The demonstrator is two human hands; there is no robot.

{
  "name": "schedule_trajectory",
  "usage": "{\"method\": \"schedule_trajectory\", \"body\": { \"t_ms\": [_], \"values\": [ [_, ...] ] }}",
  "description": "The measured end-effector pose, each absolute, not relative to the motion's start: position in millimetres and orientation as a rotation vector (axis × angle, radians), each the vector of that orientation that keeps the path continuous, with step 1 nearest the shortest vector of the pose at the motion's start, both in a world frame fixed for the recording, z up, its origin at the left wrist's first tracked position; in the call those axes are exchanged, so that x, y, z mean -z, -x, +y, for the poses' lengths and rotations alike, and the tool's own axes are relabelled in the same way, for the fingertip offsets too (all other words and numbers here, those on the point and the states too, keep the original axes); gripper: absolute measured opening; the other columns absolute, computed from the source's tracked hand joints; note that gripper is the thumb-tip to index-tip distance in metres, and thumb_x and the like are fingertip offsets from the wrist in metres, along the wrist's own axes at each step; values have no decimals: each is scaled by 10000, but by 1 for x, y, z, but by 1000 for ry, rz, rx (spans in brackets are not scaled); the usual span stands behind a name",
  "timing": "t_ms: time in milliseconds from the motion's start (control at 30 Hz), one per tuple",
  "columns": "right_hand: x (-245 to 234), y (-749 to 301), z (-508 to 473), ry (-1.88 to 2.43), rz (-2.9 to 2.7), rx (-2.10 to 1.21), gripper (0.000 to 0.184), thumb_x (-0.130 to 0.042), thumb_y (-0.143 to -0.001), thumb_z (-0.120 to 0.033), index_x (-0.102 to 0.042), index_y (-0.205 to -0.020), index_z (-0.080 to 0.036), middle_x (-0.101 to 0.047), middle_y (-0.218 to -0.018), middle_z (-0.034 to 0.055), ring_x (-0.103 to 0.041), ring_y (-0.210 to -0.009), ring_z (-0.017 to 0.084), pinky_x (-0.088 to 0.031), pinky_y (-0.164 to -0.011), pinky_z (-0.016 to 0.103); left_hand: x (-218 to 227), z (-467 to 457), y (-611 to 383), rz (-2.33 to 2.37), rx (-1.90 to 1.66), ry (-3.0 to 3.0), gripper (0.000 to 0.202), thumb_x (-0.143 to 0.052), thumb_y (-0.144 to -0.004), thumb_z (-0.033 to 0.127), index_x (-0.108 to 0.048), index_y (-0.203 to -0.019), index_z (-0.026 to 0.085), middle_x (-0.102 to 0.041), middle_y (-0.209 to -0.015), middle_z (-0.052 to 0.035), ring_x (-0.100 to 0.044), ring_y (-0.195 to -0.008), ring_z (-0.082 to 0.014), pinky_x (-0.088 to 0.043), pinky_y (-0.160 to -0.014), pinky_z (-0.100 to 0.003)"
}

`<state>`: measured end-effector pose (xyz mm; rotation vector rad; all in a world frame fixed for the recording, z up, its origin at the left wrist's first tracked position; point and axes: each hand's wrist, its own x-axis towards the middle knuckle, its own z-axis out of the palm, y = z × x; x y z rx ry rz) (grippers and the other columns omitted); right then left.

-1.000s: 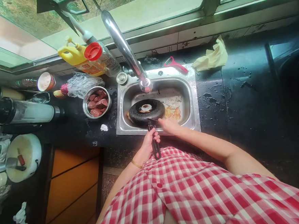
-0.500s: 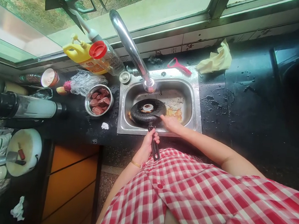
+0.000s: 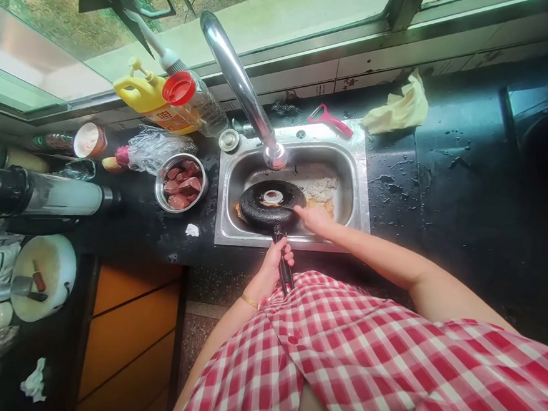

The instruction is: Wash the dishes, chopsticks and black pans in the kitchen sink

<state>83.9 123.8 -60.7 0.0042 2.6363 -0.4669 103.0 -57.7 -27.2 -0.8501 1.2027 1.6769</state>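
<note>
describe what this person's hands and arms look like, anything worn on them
Both the left hand and right hand are ungloved. A thin, gold-coloured bracelet circles the left wrist; none shows on the right. The forearms are sleeveless, beside a red-and-white checked garment.

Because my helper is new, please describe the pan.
Find the steel sink under the faucet. The pan sits there, its handle in the left hand. Unlike the loose scraps beside it, it is round and black, with a whitish centre.
</note>
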Motion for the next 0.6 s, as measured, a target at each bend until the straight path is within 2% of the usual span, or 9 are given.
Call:
{"method": "schedule_trajectory", "body": {
  "t_ms": [100,233,333,600],
  "values": [
    [57,-85,121,-113,2603,458,365,-336,-901,-146,-533,-1207,-158,-687,-1024,162,-649,-903,264,-439,-716,322,28,-59,-105,1211,-1679,825,328,-688,-771,269,-367,-804,210,-398,-556,102,-344,-361,-28,-273,-353,-151],
    [49,-92,104,42,2607,624,336,-345,-931,-227,-510,-1222,-211,-701,-988,109,-656,-878,246,-433,-698,304,29,-58,-104,1171,-1676,864,368,-713,-763,314,-364,-794,203,-374,-554,104,-325,-355,-17,-264,-349,-149],
    [45,-94,93,60,2620,642,305,-364,-924,-229,-516,-1188,-226,-706,-968,89,-663,-854,240,-424,-666,290,29,-57,-101,1154,-1699,882,384,-718,-766,337,-360,-781,199,-364,-553,105,-315,-357,-11,-261,-349,-145],
    [46,-88,103,-20,2585,591,327,-300,-954,-246,-511,-1197,-190,-698,-1010,124,-660,-902,253,-444,-718,313,28,-56,-101,1161,-1689,867,358,-697,-784,313,-358,-777,200,-381,-549,101,-319,-355,-18,-266,-353,-153]
  ]
}}
